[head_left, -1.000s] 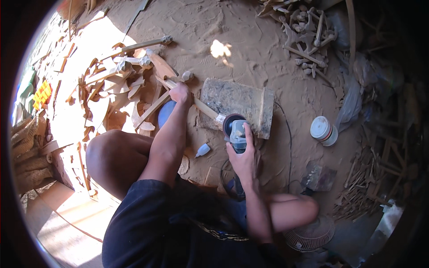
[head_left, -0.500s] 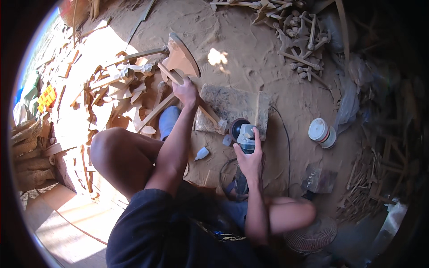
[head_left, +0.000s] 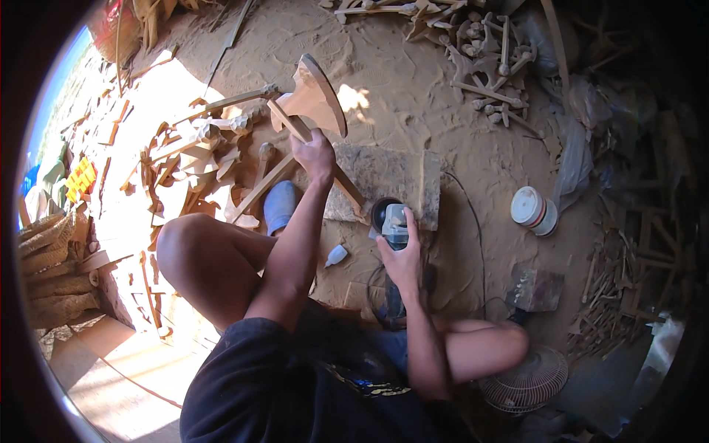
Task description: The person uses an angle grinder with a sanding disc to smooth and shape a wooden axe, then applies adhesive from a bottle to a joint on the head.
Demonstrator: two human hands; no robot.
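Observation:
In my left hand [head_left: 314, 156], closed just below the head, is a wooden axe [head_left: 317, 96] with a broad curved blade and a straight handle. Its blade points away from me, and the handle slants down to the right over a worn block [head_left: 377, 173]. My right hand [head_left: 402, 260] is wrapped round an angle grinder [head_left: 396, 235]. The grinder's dark round disc [head_left: 382, 213] is beside the handle's lower end; I cannot tell whether they touch. A small whitish bottle [head_left: 336, 255] lies on the ground between my arms.
Carved wooden pieces [head_left: 196, 155] are heaped at the left, more [head_left: 495, 66] at the far right. A cord [head_left: 476, 214] curves over the sandy ground right of the block. Further right are a white-lidded tub [head_left: 527, 207], a metal box [head_left: 535, 288] and a fan guard [head_left: 526, 380].
The grinder's disc has come closer to the lower end of the axe handle. The axe has shifted slightly to the right in view. Both hands keep their holds.

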